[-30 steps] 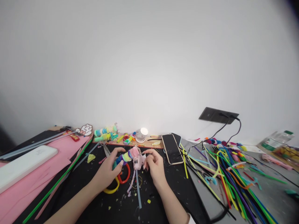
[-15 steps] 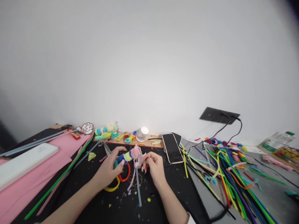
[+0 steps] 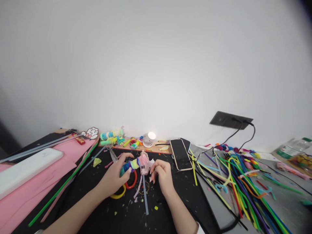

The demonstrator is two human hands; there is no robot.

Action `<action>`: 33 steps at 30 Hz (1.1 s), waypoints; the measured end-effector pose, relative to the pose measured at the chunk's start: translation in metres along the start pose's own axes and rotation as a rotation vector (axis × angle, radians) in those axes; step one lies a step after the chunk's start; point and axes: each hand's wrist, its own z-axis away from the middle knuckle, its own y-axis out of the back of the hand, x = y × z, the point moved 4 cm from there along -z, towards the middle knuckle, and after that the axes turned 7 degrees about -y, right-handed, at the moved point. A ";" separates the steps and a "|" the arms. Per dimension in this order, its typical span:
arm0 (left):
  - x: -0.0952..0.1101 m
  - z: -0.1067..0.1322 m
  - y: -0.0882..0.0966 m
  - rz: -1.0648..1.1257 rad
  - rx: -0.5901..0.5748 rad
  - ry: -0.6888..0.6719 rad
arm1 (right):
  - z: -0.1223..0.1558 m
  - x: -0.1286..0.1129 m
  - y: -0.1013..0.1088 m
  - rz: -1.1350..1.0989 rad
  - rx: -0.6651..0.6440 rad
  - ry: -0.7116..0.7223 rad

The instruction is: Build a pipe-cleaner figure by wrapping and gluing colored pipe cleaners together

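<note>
My left hand (image 3: 114, 177) is wrapped round a fuzzy roll of coiled pipe cleaners (image 3: 135, 163), striped blue, purple, yellow and pink. The roll's pink end lies against a small pink glue gun (image 3: 146, 168), from which a translucent glue stick (image 3: 145, 198) points toward me. Just right of the gun, my right hand (image 3: 162, 175) has its fingers curled in a pinch; what they hold, if anything, is too small to make out. Scissors with red and yellow handles (image 3: 133, 182) lie partly under my left hand. A thin lilac strip (image 3: 138, 190) hangs beside the glue stick.
Behind my hands stand a small lit lamp (image 3: 149, 139) and a phone (image 3: 180, 154). Many loose pipe cleaners (image 3: 251, 195) spread over the right side. Pink sheets (image 3: 70, 159) and a white case (image 3: 31, 169) lie left. A bottle (image 3: 291, 149) is far right.
The whole view has shifted slightly. Both hands keep nearly the same pose around the roll and the glue gun, with only small finger movement in my right hand.
</note>
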 end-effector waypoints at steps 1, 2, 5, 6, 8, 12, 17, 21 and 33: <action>0.000 0.000 0.000 -0.001 0.002 -0.006 | 0.000 0.000 0.000 -0.006 -0.002 0.001; -0.001 0.000 0.000 -0.005 0.004 -0.013 | 0.000 0.000 0.000 -0.013 -0.004 0.001; -0.002 0.000 0.000 0.000 0.012 -0.018 | 0.000 0.001 -0.001 -0.030 -0.007 -0.003; -0.002 0.000 0.000 0.005 0.013 -0.014 | 0.000 0.001 -0.001 -0.030 -0.008 -0.003; -0.002 0.000 0.000 0.009 0.010 -0.003 | 0.000 0.002 -0.002 -0.025 -0.011 -0.003; -0.002 0.000 0.001 -0.002 0.013 -0.013 | 0.000 0.002 -0.002 -0.019 -0.014 -0.006; -0.003 -0.001 0.001 0.006 0.012 -0.007 | 0.001 0.001 -0.001 -0.037 -0.013 0.009; -0.004 0.000 0.000 0.058 0.012 0.014 | 0.001 0.002 -0.001 -0.062 -0.030 0.024; -0.005 0.001 0.001 0.020 0.038 -0.022 | 0.000 0.002 -0.004 -0.028 -0.029 0.031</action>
